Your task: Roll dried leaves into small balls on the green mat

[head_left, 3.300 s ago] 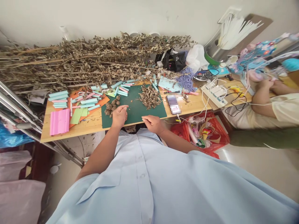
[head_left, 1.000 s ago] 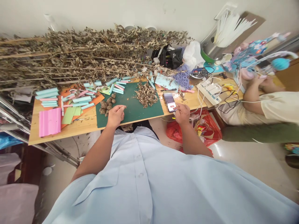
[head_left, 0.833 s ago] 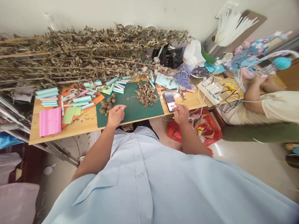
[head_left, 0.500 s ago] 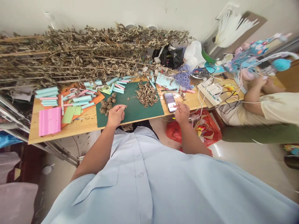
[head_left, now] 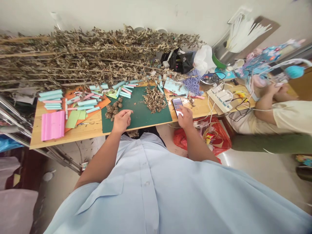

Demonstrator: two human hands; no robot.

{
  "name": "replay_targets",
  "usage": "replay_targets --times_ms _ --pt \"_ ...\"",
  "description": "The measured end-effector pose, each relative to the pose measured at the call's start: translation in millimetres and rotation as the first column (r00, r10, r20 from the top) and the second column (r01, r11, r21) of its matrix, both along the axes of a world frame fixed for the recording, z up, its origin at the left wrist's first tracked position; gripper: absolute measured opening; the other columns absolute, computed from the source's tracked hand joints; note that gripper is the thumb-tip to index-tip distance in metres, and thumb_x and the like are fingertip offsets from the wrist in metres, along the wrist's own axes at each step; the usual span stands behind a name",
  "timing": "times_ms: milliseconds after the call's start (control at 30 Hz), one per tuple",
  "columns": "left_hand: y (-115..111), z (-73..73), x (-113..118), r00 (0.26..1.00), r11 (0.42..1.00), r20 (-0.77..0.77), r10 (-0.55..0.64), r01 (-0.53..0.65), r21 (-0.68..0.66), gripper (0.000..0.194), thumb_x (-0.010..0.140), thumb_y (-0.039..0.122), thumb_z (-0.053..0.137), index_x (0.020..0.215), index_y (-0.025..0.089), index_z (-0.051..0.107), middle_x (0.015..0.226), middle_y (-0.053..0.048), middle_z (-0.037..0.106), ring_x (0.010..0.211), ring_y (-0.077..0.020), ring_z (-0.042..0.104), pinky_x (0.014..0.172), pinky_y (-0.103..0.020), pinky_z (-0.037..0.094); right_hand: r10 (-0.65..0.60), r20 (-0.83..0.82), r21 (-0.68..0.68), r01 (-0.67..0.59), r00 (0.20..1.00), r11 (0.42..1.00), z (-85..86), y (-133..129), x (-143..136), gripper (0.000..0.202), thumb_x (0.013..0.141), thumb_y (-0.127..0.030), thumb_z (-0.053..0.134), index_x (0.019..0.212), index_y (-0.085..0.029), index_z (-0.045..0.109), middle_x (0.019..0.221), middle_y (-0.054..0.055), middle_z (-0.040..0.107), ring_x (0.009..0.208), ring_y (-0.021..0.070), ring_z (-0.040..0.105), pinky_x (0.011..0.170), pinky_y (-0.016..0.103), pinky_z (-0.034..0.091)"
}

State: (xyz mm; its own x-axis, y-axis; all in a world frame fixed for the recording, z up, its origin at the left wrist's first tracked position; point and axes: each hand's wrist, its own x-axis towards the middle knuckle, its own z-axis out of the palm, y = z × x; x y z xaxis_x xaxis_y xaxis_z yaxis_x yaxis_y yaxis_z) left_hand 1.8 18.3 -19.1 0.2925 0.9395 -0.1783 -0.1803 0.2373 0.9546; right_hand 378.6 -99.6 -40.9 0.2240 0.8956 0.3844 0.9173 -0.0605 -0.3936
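My left hand (head_left: 122, 121) rests at the front edge of the green cutting mat (head_left: 136, 118), its thumb and forefinger pinched together; what they hold is too small to make out. Just beyond it sits a cluster of brown balls of dried herb (head_left: 112, 111). A loose heap of dried leaves (head_left: 154, 100) lies on the mat's right part. My right hand (head_left: 185, 117) reaches over a smartphone (head_left: 177, 103) with fingers extended across the lit screen, covering its lower part. The phone lies flat on the table, right of the mat.
Bundles of dried stalks (head_left: 80, 58) fill the table's back. Blue and pink paper rolls (head_left: 86, 103), pink paper (head_left: 52, 126) and purple yarn (head_left: 192, 80) lie around the mat. A power strip (head_left: 220, 97) with cables stands right. Another person's hands (head_left: 273, 89) work at far right.
My right hand has moved left and slightly forward, from the phone's lower edge onto its screen. My left hand keeps its pinch in nearly the same place.
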Motion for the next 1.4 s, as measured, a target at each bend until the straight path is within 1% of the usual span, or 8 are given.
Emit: replay_targets --times_ms 200,400,700,867,1033,1200,1300,1400 --pt "0 0.8 0 1.000 1.000 -0.019 0.001 -0.001 -0.008 0.029 0.081 0.043 0.069 0.093 0.017 0.067 0.043 0.007 0.041 0.034 -0.0065 0.032 0.036 -0.019 0.025 -0.049 0.001 0.091 0.049 0.999 0.995 -3.4 -2 5 0.056 0.081 -0.014 0.046 0.136 -0.016 0.055 0.108 0.009 0.076 0.114 0.0289 0.065 0.108 0.053 0.046" --pt "0 0.4 0 1.000 1.000 -0.015 0.009 -0.009 -0.007 0.027 0.081 0.042 0.069 0.092 0.017 0.068 0.043 0.007 0.042 0.033 -0.0067 0.033 0.035 -0.019 0.025 -0.126 0.001 0.156 0.125 0.992 0.980 -7.7 -6 21 0.057 0.078 -0.011 0.046 0.134 -0.016 0.056 0.105 0.010 0.076 0.111 0.0288 0.067 0.107 0.053 0.047" --pt "-2 4.6 0 1.000 1.000 0.015 0.002 -0.002 -0.007 0.028 0.082 0.041 0.070 0.094 0.016 0.068 0.043 0.007 0.041 0.035 -0.0058 0.031 0.036 -0.019 0.025 -0.180 0.002 0.160 0.178 0.984 0.971 -7.4 -10 26 0.056 0.077 -0.012 0.047 0.132 -0.014 0.059 0.104 0.011 0.077 0.110 0.0295 0.066 0.107 0.053 0.047" --pt "-1 3.3 0 1.000 1.000 0.027 -0.003 0.003 -0.014 0.028 0.081 0.041 0.070 0.094 0.016 0.068 0.043 0.007 0.041 0.034 -0.0056 0.031 0.036 -0.018 0.026 -0.197 -0.029 0.103 0.199 0.980 0.975 -5.0 -9 23 0.053 0.081 -0.016 0.047 0.133 -0.014 0.058 0.107 0.012 0.076 0.111 0.0306 0.065 0.106 0.054 0.048" --pt "-1 1.3 0 1.000 1.000 0.024 0.002 -0.002 0.000 0.028 0.082 0.041 0.070 0.094 0.015 0.068 0.042 0.008 0.040 0.034 -0.0055 0.031 0.035 -0.018 0.025 -0.262 -0.030 -0.036 0.261 0.965 0.965 -1.1 -6 18 0.053 0.091 -0.037 0.050 0.139 -0.014 0.053 0.122 0.015 0.071 0.116 0.0318 0.063 0.108 0.052 0.046" --pt "0 -0.6 -1 0.999 1.000 0.047 -0.009 0.009 0.005 0.027 0.083 0.039 0.070 0.095 0.015 0.068 0.043 0.008 0.041 0.034 -0.0059 0.031 0.035 -0.018 0.025 -0.343 -0.012 -0.202 0.334 0.939 0.921 4.6 1 10 0.077 0.083 -0.056 0.064 0.145 -0.014 0.046 0.131 0.018 0.066 0.120 0.0377 0.059 0.106 0.055 0.044" --pt "0 -1.7 -2 0.999 1.000 0.051 -0.010 0.010 0.003 0.027 0.083 0.039 0.069 0.096 0.015 0.069 0.042 0.008 0.041 0.034 -0.0061 0.031 0.035 -0.018 0.025 -0.362 0.036 -0.269 0.358 0.932 0.894 7.7 7 6 0.083 0.077 -0.058 0.069 0.145 -0.015 0.047 0.131 0.019 0.065 0.119 0.0400 0.058 0.104 0.057 0.042" --pt "1 -2.4 -2 0.999 1.000 0.053 -0.006 0.006 -0.005 0.027 0.083 0.039 0.070 0.096 0.015 0.069 0.042 0.007 0.042 0.034 -0.0064 0.032 0.035 -0.018 0.025 -0.370 0.066 -0.268 0.374 0.927 0.888 9.7 11 4 0.081 0.078 -0.058 0.067 0.144 -0.015 0.046 0.132 0.019 0.064 0.119 0.0400 0.057 0.105 0.057 0.041"
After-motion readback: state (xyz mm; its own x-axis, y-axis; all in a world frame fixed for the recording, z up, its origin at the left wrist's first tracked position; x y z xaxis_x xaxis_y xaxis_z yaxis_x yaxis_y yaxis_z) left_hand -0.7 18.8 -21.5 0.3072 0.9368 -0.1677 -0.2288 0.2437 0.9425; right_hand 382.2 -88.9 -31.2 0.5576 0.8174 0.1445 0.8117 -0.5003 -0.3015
